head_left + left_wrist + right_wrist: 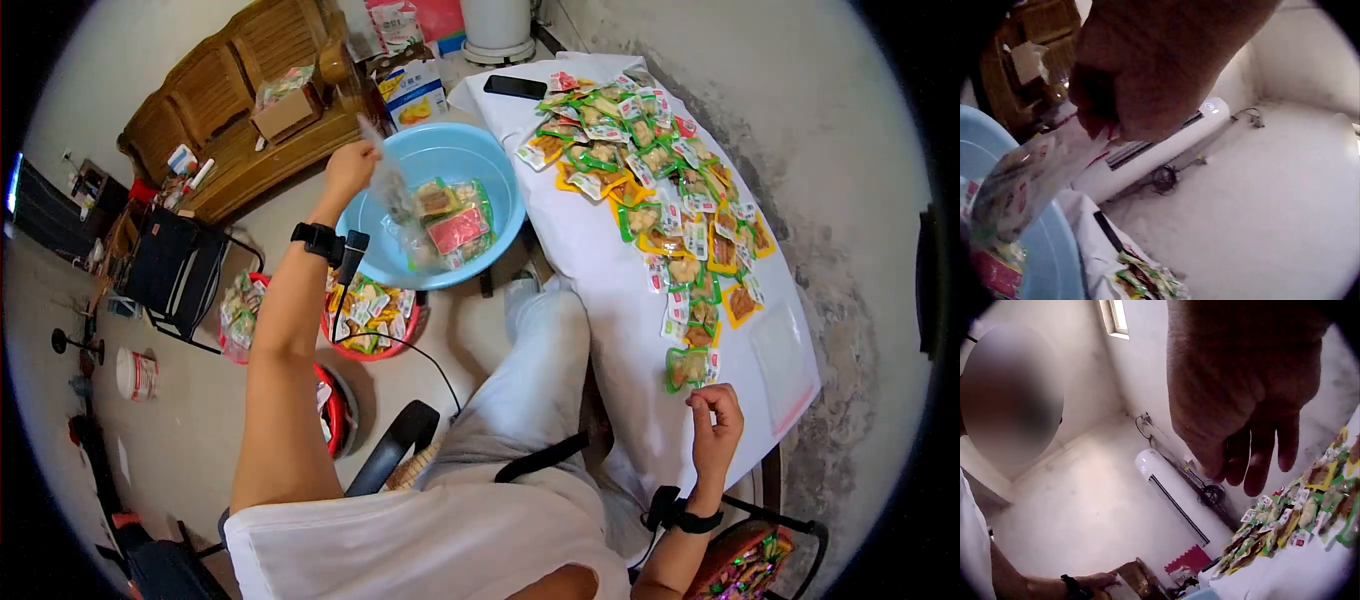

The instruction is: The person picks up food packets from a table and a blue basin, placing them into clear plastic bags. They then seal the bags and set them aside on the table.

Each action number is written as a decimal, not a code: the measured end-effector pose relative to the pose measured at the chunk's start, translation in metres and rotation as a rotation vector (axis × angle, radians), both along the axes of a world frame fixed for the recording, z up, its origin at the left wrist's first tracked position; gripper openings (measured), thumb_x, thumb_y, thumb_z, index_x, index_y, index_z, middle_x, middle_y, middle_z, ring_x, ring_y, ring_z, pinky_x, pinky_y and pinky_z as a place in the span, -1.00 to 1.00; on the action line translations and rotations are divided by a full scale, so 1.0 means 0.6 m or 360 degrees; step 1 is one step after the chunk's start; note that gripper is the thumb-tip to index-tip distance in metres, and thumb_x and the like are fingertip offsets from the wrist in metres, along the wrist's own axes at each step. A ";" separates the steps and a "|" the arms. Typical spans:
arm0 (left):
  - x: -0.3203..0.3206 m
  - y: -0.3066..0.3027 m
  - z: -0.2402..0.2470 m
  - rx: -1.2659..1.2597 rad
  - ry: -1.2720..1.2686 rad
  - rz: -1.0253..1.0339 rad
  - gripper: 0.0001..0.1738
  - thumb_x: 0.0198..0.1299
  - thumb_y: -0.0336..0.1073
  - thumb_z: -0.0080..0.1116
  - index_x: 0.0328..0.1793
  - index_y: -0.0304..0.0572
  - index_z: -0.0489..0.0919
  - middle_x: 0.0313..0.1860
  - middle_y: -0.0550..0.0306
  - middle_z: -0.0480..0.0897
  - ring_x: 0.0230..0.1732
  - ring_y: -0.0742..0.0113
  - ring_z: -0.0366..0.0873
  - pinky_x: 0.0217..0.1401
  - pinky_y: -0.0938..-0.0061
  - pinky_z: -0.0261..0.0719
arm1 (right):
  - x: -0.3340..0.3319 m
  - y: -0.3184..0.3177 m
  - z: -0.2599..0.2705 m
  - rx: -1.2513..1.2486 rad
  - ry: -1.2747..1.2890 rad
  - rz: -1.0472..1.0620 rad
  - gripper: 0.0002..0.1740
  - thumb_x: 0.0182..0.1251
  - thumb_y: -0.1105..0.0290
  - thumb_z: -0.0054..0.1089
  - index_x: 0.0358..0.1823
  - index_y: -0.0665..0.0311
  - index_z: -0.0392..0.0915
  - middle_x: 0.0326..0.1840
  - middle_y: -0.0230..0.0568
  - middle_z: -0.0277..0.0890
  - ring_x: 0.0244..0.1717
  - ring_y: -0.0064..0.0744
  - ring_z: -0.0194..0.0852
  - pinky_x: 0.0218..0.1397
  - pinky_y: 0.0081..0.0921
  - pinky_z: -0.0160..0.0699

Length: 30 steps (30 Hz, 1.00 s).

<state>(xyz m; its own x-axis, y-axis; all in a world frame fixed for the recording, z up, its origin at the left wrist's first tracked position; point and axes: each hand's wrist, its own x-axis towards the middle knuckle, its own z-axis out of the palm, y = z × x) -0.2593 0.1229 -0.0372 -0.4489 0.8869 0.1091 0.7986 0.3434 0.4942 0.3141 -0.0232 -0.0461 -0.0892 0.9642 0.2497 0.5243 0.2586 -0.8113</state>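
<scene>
Head view: left grip (350, 168) holds one clear bag (396, 207) above one blue basin (470, 160).

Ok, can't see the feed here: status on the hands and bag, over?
Left hand grips clear bag over blue basin. Right hand empty, at table edge by snack packets. Nothing in the way.

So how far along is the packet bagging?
Early, I'd guess. Done: the clear bag already holds several packets. In hand: the left hand grips that bag over the blue basin; the right hand hangs empty at the table edge. Left: a long spread of loose packets on the table.
</scene>
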 end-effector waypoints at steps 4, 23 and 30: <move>-0.093 0.001 -0.080 0.0168 0.0139 0.0227 -0.72 0.20 -0.18 0.01 -0.21 -0.18 0.65 -0.37 -0.14 0.65 -0.35 -0.01 0.61 -0.21 0.20 0.52 | -0.015 0.019 -0.024 -0.0101 0.0019 0.0008 -0.93 0.11 0.67 0.16 -0.37 0.41 0.50 -0.41 -0.26 0.43 -0.37 -0.48 0.38 -0.23 -0.61 0.37; -0.212 -0.040 -0.223 -0.0121 0.0128 0.0431 -0.72 0.19 -0.15 0.03 -0.24 -0.12 0.68 -0.35 -0.11 0.66 -0.27 -0.10 0.61 -0.19 0.12 0.52 | -0.067 0.073 -0.052 -0.0290 -0.0065 0.0070 -0.95 0.12 0.66 0.14 -0.39 0.40 0.50 -0.43 -0.27 0.42 -0.35 -0.45 0.38 -0.20 -0.59 0.32; -0.147 -0.024 -0.189 -0.0087 0.0582 0.0272 -0.74 0.23 -0.20 -0.06 -0.22 -0.13 0.63 -0.30 -0.20 0.64 -0.20 -0.20 0.58 -0.16 0.02 0.51 | -0.074 0.068 -0.063 -0.0323 -0.0036 0.0090 -0.96 0.12 0.66 0.13 -0.39 0.40 0.49 -0.43 -0.26 0.43 -0.34 -0.43 0.39 -0.19 -0.57 0.34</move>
